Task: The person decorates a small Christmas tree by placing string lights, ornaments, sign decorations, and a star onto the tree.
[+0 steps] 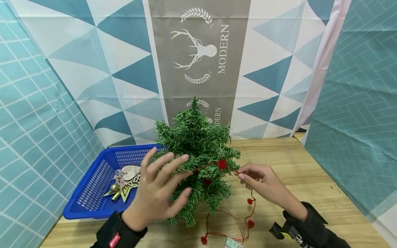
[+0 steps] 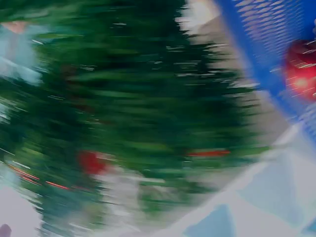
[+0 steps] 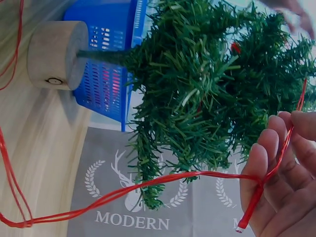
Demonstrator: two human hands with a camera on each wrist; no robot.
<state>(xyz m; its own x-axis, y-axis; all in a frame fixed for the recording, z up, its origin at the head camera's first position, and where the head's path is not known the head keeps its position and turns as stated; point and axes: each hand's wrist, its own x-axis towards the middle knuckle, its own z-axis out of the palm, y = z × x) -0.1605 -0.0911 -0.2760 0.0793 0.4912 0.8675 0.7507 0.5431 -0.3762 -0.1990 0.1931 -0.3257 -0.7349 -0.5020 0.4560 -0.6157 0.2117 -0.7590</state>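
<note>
A small green artificial Christmas tree (image 1: 198, 144) stands on the table; its round wooden base (image 3: 57, 54) shows in the right wrist view. My right hand (image 1: 262, 179) pinches a thin red string light (image 3: 148, 185) between thumb and fingers, to the right of the tree. From there the wire runs left across the branches, with a red pom-pom (image 1: 222, 164) on it. My left hand (image 1: 161, 187) is held with fingers spread in front of the tree's left side, holding nothing. The left wrist view is blurred, with a red pom-pom (image 2: 94, 163) among the branches.
A blue plastic basket (image 1: 74, 208) stands at the left, holding a star ornament (image 1: 124, 193) and other decorations. A shiny red ball (image 2: 301, 71) also lies in it. The string's loose loops and a small pale box (image 1: 232, 243) lie at the table's front.
</note>
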